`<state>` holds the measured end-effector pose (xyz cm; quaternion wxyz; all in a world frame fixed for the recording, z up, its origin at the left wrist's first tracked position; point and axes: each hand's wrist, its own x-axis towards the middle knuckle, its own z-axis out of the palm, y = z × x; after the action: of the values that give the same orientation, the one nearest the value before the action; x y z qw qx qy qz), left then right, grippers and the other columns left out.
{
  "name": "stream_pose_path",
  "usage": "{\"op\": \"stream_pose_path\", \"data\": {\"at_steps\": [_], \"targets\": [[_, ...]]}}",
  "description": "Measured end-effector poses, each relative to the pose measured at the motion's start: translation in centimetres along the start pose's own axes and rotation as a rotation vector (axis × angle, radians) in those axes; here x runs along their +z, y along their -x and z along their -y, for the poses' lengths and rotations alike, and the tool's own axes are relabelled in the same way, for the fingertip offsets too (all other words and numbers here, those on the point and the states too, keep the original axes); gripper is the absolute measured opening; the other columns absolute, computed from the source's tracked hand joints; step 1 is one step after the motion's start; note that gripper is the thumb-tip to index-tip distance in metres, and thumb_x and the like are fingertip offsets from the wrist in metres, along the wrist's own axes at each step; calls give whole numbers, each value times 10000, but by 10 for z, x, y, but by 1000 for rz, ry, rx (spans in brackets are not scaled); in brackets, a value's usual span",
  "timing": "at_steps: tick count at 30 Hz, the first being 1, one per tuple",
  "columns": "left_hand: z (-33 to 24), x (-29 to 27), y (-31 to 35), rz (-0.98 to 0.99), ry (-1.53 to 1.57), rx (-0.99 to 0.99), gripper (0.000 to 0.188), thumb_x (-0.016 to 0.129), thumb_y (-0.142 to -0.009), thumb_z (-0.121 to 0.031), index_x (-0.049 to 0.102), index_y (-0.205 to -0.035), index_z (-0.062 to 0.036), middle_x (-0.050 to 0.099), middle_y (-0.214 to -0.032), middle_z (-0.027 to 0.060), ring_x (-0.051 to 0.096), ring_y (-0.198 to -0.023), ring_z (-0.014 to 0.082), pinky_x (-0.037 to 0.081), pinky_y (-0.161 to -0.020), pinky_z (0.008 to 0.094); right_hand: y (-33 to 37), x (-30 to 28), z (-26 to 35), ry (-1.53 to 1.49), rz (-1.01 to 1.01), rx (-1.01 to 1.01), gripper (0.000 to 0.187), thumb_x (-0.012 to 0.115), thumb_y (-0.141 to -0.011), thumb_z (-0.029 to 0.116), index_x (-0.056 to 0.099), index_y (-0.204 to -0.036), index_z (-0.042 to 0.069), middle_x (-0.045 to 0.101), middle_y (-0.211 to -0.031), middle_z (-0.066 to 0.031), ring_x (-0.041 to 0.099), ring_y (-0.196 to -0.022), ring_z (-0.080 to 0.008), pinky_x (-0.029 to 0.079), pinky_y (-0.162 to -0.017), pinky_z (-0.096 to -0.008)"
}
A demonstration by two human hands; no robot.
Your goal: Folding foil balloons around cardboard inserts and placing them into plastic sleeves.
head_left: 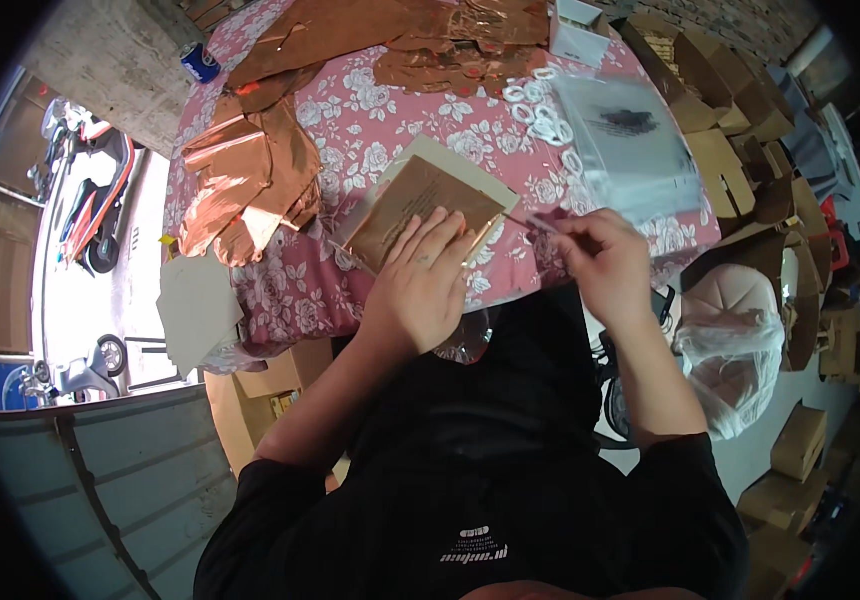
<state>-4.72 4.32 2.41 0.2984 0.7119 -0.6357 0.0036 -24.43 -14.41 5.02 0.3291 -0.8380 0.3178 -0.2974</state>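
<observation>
A flat copper-brown packet (422, 192) with small dark print lies tilted on the table, over a pale card (432, 150) whose edges show beyond it. My left hand (420, 285) rests on the packet's near part with its fingers stretched out flat. Just right of the packet's right corner, my right hand (608, 262) is closed in a pinch. A thin, light strip (542, 224) runs from its fingertips toward that corner. Whether the strip is joined to the packet, I cannot tell.
On the flowered pink tablecloth (350, 120) lie copper-coloured foil sheets (255, 180), white rings (542, 118) and clear plastic bags (622, 150). A blue can (199, 63) and a white box (580, 32) stand at the far side. Pale sheets (198, 310) overhang the left edge; cardboard boxes (740, 180) crowd the right.
</observation>
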Motion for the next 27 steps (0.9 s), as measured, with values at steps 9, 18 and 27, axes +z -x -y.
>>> {"op": "stream_pose_path", "data": {"at_steps": [9,18,27], "targets": [[4,6,5,-82,56,-1,424,637,-973,-47,666,-1391,17,632,-1489,228,564,-1435,432,423,-1238,523,2,28,-13,195,-83,-170,141,876,-866,97,811,-976,35,767,-901,-115,740,-797,-283,580,-731,-387],[5,7,7,-72,15,3,415,656,-977,-69,670,-1384,7,643,-1480,219,570,-1440,410,402,-1270,517,-10,27,-2,288,-86,-137,149,871,-847,128,809,-961,54,768,-919,-122,751,-832,-315,588,-749,-408],[4,7,5,-55,9,21,429,703,-965,-111,678,-1378,0,654,-1464,202,577,-1442,397,399,-1275,513,-19,45,-4,193,-59,-177,109,815,-896,83,800,-993,35,771,-945,-145,756,-892,-352,600,-802,-438]]}}
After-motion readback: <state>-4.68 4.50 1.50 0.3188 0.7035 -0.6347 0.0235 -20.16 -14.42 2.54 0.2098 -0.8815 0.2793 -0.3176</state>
